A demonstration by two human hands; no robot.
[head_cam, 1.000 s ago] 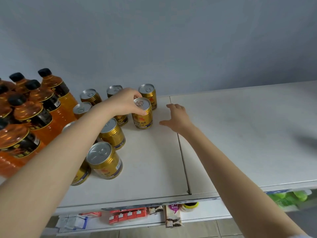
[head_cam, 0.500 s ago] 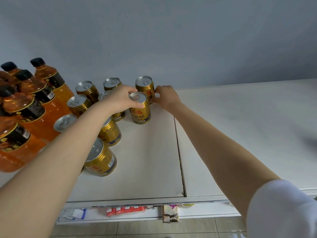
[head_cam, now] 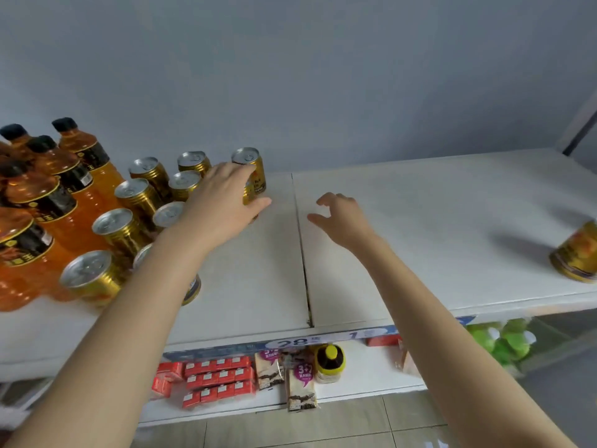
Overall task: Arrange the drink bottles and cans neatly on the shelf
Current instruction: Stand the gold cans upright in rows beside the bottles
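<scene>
Several gold cans [head_cam: 139, 195] with silver tops stand in rough rows at the left of the white shelf [head_cam: 420, 221]. Orange drink bottles [head_cam: 74, 176] with black caps stand further left. My left hand [head_cam: 223, 202] reaches over the cans and grips the front right gold can [head_cam: 249, 196], mostly hiding it. Just behind it stands the back-row can [head_cam: 250, 166]. My right hand [head_cam: 342, 218] hovers over the shelf's middle seam with loosely curled fingers, holding nothing. One more gold can [head_cam: 578, 253] sits apart at the far right edge of view.
The blue-grey wall [head_cam: 323, 76] rises behind the shelf. On the lower shelf sit red boxes [head_cam: 219, 379], snack packs [head_cam: 300, 383], a yellow-capped jar [head_cam: 329, 363] and green items [head_cam: 497, 337]. Tiled floor shows below.
My right hand has left the back-row can and drawn back to the right, over the seam. My left hand stays on its can. The view shifted, bringing the far-right can into sight.
</scene>
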